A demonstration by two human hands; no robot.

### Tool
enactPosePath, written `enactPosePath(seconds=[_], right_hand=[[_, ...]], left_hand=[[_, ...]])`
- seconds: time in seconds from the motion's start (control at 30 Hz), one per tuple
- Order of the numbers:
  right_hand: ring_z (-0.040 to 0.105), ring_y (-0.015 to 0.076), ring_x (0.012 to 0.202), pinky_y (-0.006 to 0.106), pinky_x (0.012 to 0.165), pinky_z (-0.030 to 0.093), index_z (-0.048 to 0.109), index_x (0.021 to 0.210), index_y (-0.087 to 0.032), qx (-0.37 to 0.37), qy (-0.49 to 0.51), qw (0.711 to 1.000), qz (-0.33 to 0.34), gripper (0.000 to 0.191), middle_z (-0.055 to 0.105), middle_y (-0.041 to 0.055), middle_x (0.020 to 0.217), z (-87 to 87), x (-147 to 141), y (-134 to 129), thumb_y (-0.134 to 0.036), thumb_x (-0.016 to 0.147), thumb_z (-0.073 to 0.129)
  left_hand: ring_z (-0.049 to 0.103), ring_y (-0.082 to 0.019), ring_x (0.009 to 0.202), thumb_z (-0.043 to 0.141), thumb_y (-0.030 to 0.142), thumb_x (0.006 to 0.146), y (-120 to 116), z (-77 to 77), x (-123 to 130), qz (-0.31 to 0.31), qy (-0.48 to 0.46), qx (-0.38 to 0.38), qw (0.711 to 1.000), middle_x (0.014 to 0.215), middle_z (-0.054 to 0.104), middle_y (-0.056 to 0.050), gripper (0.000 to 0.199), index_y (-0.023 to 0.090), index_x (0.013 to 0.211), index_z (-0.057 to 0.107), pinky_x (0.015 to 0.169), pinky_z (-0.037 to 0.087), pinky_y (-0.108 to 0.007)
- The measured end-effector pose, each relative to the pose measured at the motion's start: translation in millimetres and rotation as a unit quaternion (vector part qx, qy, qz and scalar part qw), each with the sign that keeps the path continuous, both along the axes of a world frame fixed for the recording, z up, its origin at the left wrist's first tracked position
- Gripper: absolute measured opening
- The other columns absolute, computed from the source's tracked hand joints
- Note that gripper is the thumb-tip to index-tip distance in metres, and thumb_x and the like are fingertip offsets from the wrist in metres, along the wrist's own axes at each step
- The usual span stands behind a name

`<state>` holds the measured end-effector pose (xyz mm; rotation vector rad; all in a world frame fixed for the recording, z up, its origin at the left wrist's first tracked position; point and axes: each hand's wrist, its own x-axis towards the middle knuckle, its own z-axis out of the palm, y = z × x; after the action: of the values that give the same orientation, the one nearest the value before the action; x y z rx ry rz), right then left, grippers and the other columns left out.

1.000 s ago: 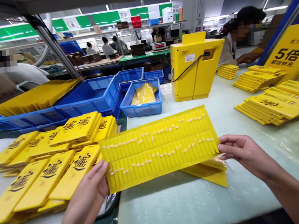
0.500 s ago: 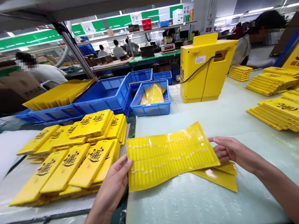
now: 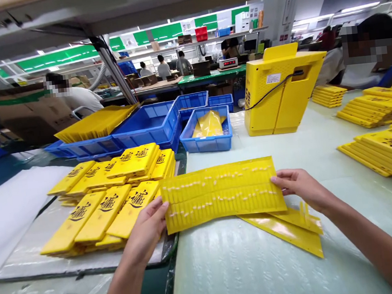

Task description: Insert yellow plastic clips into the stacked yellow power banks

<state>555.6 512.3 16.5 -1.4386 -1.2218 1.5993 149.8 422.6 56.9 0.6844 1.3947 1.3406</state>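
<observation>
The left hand and the right hand are holding 1 ribbed yellow sheet by opposite ends above the surface. Each grip is pinching its end between thumb and fingers. Loose yellow sheets are lying below the right end. Black-printed yellow cases are resting in stacks beside the left hand.

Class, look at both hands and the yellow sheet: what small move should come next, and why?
Probably lower the yellow sheet onto the pale table: the left hand and right hand grip its opposite ends, it bends slightly between them, and the flat tabletop below could support it.
</observation>
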Motion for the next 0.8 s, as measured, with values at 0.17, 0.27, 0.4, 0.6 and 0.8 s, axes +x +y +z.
enactPosePath(seconds=[0.17, 0.27, 0.4, 0.6, 0.8], right_hand=[[0.076, 0.0215, 0.099, 0.033, 0.092, 0.065, 0.089, 0.099, -0.015, 0.064, 0.018, 0.997, -0.035, 0.087, 0.084, 0.0126, 0.11, 13.6, 5.9, 6.9, -0.083, 0.047, 0.107], [0.075, 0.0235, 0.096, 0.036, 0.092, 0.066, 0.091, 0.09, -0.017, 0.159, -0.004, 0.984, -0.078, 0.082, 0.084, 0.0139, 0.105, 12.9, 11.6, 13.1, -0.085, 0.046, 0.106], [0.076, 0.0265, 0.111, 0.036, 0.098, 0.066, 0.093, 0.082, -0.023, 0.32, -0.028, 0.946, -0.04, 0.059, 0.084, 0.014, 0.112, 0.5, 35.5, 18.3, -0.078, 0.066, 0.103], [0.072, 0.021, 0.094, 0.031, 0.087, 0.064, 0.094, 0.084, -0.02, 0.291, -0.087, 0.94, 0.156, 0.048, 0.082, 0.0155, 0.099, -16.0, 70.0, 14.6, -0.068, 0.09, 0.091], [0.077, 0.0215, 0.095, 0.03, 0.084, 0.066, 0.096, 0.089, -0.023, 0.274, -0.029, 0.944, 0.179, 0.036, 0.083, 0.0151, 0.1, -16.0, 69.5, 18.0, -0.059, 0.091, 0.094]], left_hand=[[0.084, -0.035, 0.116, 0.114, 0.056, 0.054, 6.2, 6.3, -13.3, 0.016, 0.049, 0.045, 0.998, 0.115, 0.088, -0.012, 0.073, 0.017, 0.109, 0.085, 0.082, 0.074, -0.033], [0.083, -0.033, 0.113, 0.105, 0.069, 0.069, 10.1, 0.4, -20.9, 0.035, 0.165, 0.12, 0.978, 0.112, 0.088, -0.011, 0.065, 0.018, 0.106, 0.087, 0.097, 0.072, -0.038], [0.083, -0.026, 0.118, 0.085, 0.049, 0.098, -1.7, -13.4, -24.5, 0.018, 0.383, 0.258, 0.887, 0.117, 0.088, -0.008, 0.028, 0.022, 0.1, 0.09, 0.112, 0.064, -0.03], [0.087, -0.017, 0.088, 0.074, 0.028, 0.104, -61.7, -37.5, -14.4, -0.05, 0.506, 0.276, 0.816, 0.095, 0.088, -0.002, 0.023, 0.024, 0.086, 0.088, 0.083, 0.066, -0.013], [0.086, -0.014, 0.109, 0.069, 0.018, 0.109, -93.3, -51.2, -24.5, -0.042, 0.53, 0.306, 0.79, 0.122, 0.088, 0.003, 0.026, 0.032, 0.119, 0.089, 0.109, 0.061, -0.014]])
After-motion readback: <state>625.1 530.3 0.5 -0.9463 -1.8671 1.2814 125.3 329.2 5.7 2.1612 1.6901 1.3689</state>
